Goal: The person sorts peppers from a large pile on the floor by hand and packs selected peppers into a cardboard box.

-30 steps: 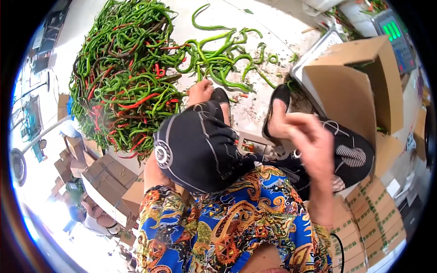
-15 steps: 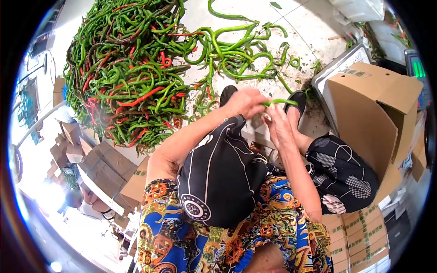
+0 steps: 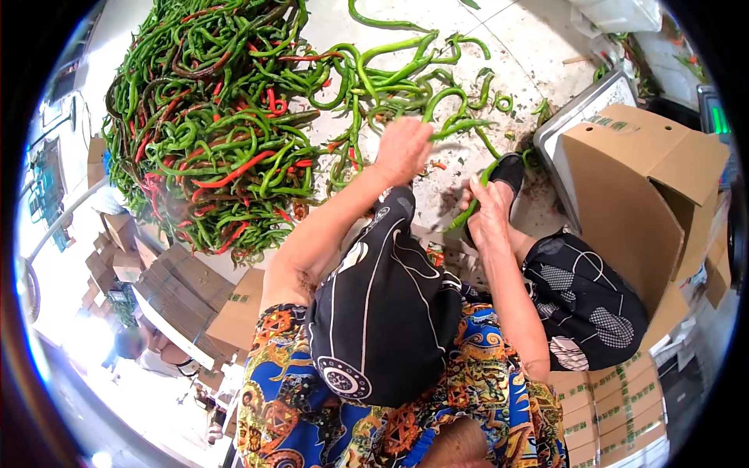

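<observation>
My left hand [image 3: 404,148] is above the floor in front of my knee, fingers closed, with a green pepper [image 3: 462,126] sticking out from it to the right. My right hand [image 3: 488,209] is closed round another green pepper [image 3: 466,216], whose ends show above and below the fingers, beside my shoe. Left of my hands rises a big heap of green and red peppers [image 3: 211,125]. Beyond them, loose green peppers [image 3: 390,69] lie spread over the pale floor.
An open cardboard box [image 3: 616,195] stands on a metal scale platform [image 3: 552,140] at the right, near a green-lit display [image 3: 719,121]. Flat cartons [image 3: 608,405] lie at the lower right. Stacked boxes [image 3: 183,288] and another person [image 3: 160,355] are at the lower left.
My hands, together at one green pepper half a second earlier, have moved apart. My left hand has moved left and up, my right hand slightly down, and two separate peppers now show.
</observation>
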`<action>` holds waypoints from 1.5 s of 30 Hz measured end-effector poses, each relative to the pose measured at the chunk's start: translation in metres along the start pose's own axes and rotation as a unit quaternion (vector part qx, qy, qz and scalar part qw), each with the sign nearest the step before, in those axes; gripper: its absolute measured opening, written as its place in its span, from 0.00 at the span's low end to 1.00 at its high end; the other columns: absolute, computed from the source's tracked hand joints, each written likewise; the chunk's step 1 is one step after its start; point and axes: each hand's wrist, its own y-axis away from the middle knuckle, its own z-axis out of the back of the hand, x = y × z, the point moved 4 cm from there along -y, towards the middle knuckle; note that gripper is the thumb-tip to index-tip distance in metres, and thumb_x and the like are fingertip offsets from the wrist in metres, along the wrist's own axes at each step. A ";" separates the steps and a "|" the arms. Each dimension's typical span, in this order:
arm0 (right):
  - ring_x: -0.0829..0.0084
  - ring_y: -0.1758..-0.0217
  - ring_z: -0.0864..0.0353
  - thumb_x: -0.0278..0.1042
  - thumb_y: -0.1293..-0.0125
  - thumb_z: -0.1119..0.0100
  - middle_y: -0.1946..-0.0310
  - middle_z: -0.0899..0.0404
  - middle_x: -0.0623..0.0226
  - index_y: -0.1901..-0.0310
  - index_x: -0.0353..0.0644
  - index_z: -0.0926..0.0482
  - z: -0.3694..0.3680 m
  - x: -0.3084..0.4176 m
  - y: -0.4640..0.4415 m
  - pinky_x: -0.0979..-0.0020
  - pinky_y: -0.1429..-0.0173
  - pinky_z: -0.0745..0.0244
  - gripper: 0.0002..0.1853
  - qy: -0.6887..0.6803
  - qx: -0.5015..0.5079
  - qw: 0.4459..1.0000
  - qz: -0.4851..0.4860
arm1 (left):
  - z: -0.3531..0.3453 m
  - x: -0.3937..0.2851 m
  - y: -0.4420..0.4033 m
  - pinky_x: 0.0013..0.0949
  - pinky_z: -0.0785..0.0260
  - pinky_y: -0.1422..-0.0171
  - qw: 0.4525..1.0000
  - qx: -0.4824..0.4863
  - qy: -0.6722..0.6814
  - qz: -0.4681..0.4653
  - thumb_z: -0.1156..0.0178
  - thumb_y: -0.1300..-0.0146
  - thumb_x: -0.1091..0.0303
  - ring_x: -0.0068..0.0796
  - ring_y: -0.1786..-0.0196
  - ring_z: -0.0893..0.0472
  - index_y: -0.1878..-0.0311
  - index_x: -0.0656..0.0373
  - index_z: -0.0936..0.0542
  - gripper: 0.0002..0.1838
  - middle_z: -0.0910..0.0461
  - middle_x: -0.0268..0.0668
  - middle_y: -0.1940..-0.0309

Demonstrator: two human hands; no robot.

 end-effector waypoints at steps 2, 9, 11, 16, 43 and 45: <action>0.81 0.67 0.29 0.39 0.33 0.39 0.64 0.25 0.76 0.54 0.45 0.25 -0.010 0.002 -0.004 0.77 0.66 0.36 0.11 -0.054 0.020 0.998 -0.037 | -0.001 -0.024 0.004 0.47 0.29 0.60 0.990 0.107 0.095 0.002 0.36 0.46 0.64 0.48 0.63 0.22 0.63 0.55 0.25 0.11 0.23 0.43 0.70; 0.81 0.63 0.27 0.35 0.32 0.40 0.60 0.24 0.77 0.50 0.46 0.25 0.007 -0.009 -0.023 0.78 0.63 0.36 0.12 -0.047 0.030 0.998 -0.041 | -0.031 -0.036 0.011 0.35 0.28 0.65 0.934 0.174 0.302 0.075 0.36 0.43 0.62 0.37 0.71 0.19 0.59 0.59 0.18 0.12 0.19 0.42 0.73; 0.78 0.61 0.25 0.36 0.30 0.43 0.58 0.24 0.73 0.51 0.45 0.26 0.000 -0.004 -0.017 0.74 0.61 0.31 0.10 -0.039 0.041 0.998 -0.039 | -0.033 -0.039 0.017 0.31 0.28 0.64 0.892 0.233 0.358 0.150 0.38 0.40 0.66 0.26 0.69 0.19 0.55 0.59 0.18 0.12 0.19 0.38 0.73; 0.71 0.70 0.24 0.36 0.29 0.45 0.68 0.23 0.66 0.56 0.43 0.29 0.014 -0.002 -0.023 0.66 0.60 0.23 0.08 -0.112 -0.045 0.991 -0.054 | -0.014 -0.018 0.022 0.30 0.27 0.56 0.898 0.081 0.364 0.233 0.39 0.40 0.69 0.25 0.64 0.19 0.56 0.63 0.18 0.11 0.18 0.41 0.69; 0.71 0.62 0.23 0.27 0.31 0.47 0.62 0.21 0.64 0.49 0.41 0.28 0.026 -0.008 -0.031 0.73 0.60 0.29 0.10 -0.032 -0.033 0.999 -0.013 | -0.046 0.011 -0.032 0.47 0.28 0.59 0.987 -0.057 0.050 0.140 0.34 0.47 0.64 0.52 0.62 0.22 0.52 0.58 0.24 0.19 0.25 0.45 0.62; 0.69 0.62 0.23 0.23 0.32 0.49 0.59 0.23 0.62 0.47 0.40 0.32 0.021 -0.006 -0.028 0.69 0.60 0.27 0.13 -0.010 -0.042 0.999 0.007 | -0.066 0.025 -0.046 0.49 0.29 0.59 0.990 -0.013 -0.023 0.137 0.36 0.47 0.68 0.51 0.59 0.24 0.54 0.57 0.27 0.17 0.28 0.46 0.61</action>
